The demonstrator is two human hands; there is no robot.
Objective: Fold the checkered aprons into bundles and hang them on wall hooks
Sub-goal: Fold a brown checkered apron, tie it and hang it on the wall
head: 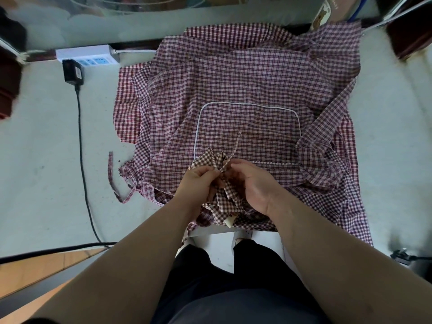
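Low at centre, left grip (198, 181) and right grip (247, 183) — both curled — pinch a crumpled brown-and-white gingham bundle (214, 160) over maroon checkered aprons (245, 90).

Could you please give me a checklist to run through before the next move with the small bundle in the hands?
1. Left hand grips the small brown-checkered fabric bundle: ok.
2. Right hand pinches the thin checkered strap: ok.
3. Strap knotted round the bundle: cannot tell, fingers hide it.
4. Black power cable lies apart from the purple-checkered apron pile: ok.
5. Wall hooks in view: not ok.
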